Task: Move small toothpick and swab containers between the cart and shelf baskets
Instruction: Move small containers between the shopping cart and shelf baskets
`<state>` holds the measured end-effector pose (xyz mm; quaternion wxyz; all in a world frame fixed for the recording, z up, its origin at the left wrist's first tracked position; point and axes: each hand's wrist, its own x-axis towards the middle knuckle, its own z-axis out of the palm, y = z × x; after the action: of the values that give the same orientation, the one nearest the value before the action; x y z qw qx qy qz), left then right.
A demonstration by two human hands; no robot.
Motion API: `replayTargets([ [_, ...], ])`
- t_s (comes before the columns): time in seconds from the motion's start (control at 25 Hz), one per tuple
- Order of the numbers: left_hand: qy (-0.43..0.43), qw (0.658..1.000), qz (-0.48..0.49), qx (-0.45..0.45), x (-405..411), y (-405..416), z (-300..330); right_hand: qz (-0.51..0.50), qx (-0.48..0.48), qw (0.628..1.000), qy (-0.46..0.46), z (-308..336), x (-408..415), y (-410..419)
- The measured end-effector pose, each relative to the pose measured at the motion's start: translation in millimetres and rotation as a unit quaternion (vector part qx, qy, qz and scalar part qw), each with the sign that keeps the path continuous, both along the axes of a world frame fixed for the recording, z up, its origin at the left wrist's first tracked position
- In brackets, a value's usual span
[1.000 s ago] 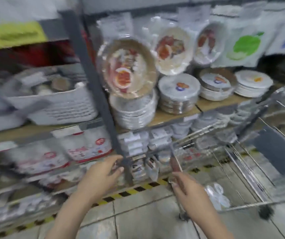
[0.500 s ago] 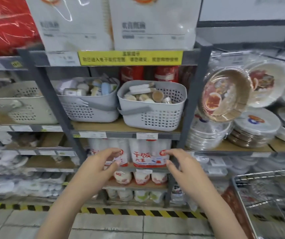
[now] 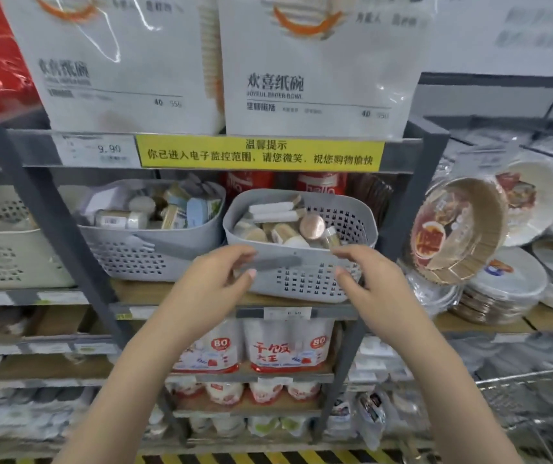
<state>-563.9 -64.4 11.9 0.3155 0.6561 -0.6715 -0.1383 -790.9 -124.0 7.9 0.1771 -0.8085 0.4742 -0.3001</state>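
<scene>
Head view centres on a grey perforated basket [image 3: 301, 276] sitting on a wooden shelf [image 3: 154, 294], just right of the frame's middle. Small toothpick and swab containers [image 3: 288, 229] lie heaped inside it, among them a round copper-coloured lid and white tubes. The left hand [image 3: 216, 279] is raised at the basket's front left corner, fingers [image 3: 234, 254] loosely curled with the thumb below, at the rim; whether they actually touch it cannot be told. The right hand [image 3: 365, 279] is at the front right corner, its fingers likewise bent over the rim and holding nothing clearly.

Left of this basket stands a second grey basket [image 3: 147, 249], filled with mixed small boxes and jars. A cream basket [image 3: 3, 249] sits at the far left edge. Above, a yellow notice strip [image 3: 260, 152] runs along the upper shelf edge under large white packs of paper bowls [image 3: 318, 65]. Stacks of paper plates [image 3: 502, 283] fill the right side. A wire cart [image 3: 536, 406] shows at the lower right.
</scene>
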Motion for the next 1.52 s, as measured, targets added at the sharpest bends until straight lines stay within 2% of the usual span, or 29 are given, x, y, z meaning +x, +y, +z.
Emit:
replayTargets([
  [0.36,-0.030,0.999,-0.040,0.004,0.2,-104.5,5.2,0.001,0.030,0.999,0.036,4.1,25.4,-115.6],
  [0.52,-0.047,0.997,-0.043,0.037,9.1,-117.0,-3.2,0.015,0.072,0.995,0.075,-12.8,39.6,-138.8],
  [0.76,-0.113,0.984,-0.115,0.081,5.8,-133.8,-0.5,-0.007,0.100,0.991,0.088,-24.6,47.7,-148.8],
  [0.96,-0.091,0.973,-0.181,0.108,9.4,-149.1,0.1,-0.005,0.096,0.983,0.159,-24.6,57.3,-157.1],
  [1.2,-0.208,0.939,-0.245,0.122,5.8,-170.1,-2.5,-0.011,0.069,0.966,0.249,-25.5,67.7,-166.8],
  [1.36,-0.278,0.924,-0.244,0.094,-0.3,-174.4,-0.1,-0.038,0.063,0.973,0.220,-31.0,61.4,-167.6],
  [1.52,-0.252,0.944,-0.213,0.022,6.4,-173.1,-9.4,-0.103,0.089,0.982,0.133,-24.4,53.5,-158.1],
])
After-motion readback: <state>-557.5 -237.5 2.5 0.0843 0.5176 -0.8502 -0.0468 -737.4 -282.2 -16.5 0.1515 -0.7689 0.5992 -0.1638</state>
